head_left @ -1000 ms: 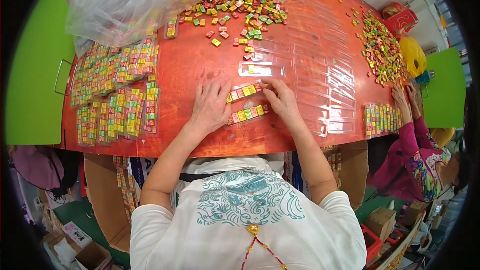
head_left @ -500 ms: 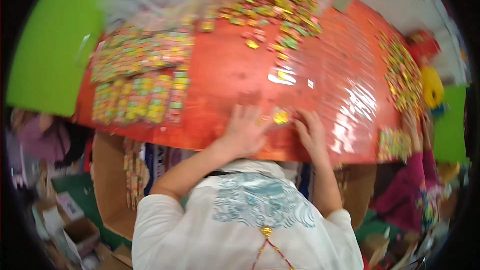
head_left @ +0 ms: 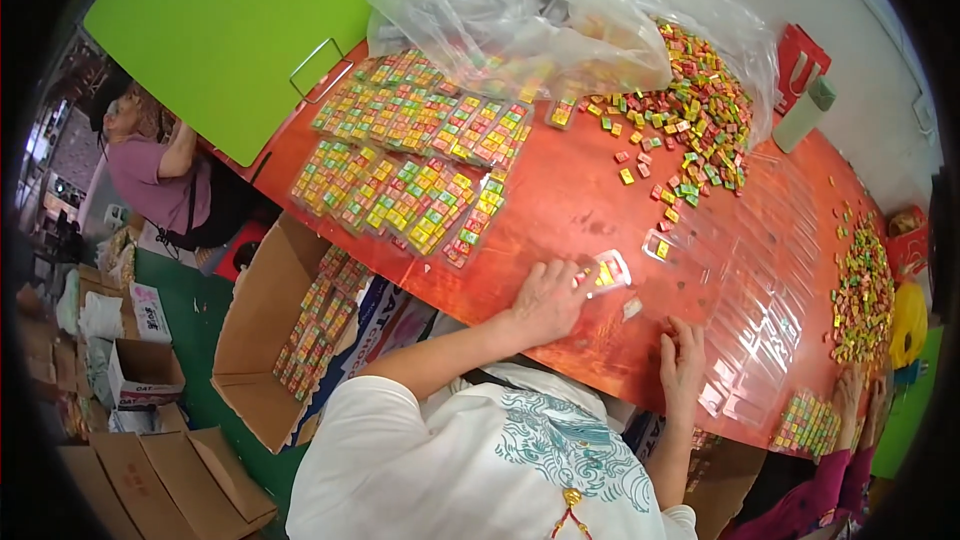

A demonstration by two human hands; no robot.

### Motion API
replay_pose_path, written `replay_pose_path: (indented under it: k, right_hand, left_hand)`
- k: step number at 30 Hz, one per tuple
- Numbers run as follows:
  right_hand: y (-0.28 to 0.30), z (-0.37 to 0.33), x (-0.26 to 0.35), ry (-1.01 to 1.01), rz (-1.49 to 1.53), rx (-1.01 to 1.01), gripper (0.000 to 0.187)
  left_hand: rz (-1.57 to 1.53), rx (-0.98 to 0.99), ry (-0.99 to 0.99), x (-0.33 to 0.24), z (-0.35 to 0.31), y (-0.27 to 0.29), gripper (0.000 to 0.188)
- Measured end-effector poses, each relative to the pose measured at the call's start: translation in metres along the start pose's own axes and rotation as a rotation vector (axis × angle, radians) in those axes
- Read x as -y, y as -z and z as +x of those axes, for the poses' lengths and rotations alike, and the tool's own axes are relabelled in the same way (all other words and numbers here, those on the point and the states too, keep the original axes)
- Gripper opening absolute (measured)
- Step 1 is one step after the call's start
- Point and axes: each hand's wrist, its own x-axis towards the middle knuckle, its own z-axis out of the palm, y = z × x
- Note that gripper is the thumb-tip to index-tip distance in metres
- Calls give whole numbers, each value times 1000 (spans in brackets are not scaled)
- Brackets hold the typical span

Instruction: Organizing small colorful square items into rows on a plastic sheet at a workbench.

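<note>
My left hand has its fingers bent and closed on the end of a small clear plastic tray. Small wrapped candies in yellow and red lie in that tray, and the fingers cover part of them. To the right, my right hand rests at the table surface with fingers apart and nothing in them. A small pale piece lies between the hands. Farther off, another clear tray holds a single yellow candy. A heap of loose candies spreads beyond it.
Filled candy trays stand in rows at the left of the red table. A plastic bag lies behind them. Clear trays extend on the right. An open carton sits below the edge. Another person's hands are at far right.
The view has swung left and sharpened. My left hand, spread flat before, now has bent fingers at the tray. My right hand has drawn back from the candies.
</note>
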Motion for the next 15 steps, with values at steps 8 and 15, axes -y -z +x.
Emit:
replay_pose_path:
  k: [8,15]
  right_hand:
    - [-2,6,10,-20,-69,85,29]
    - [-5,6,18,25,-132,103,30]
  left_hand:
    - [144,15,180,37,-5,13,57]
    - [208,-33,158,39,-14,33,58]
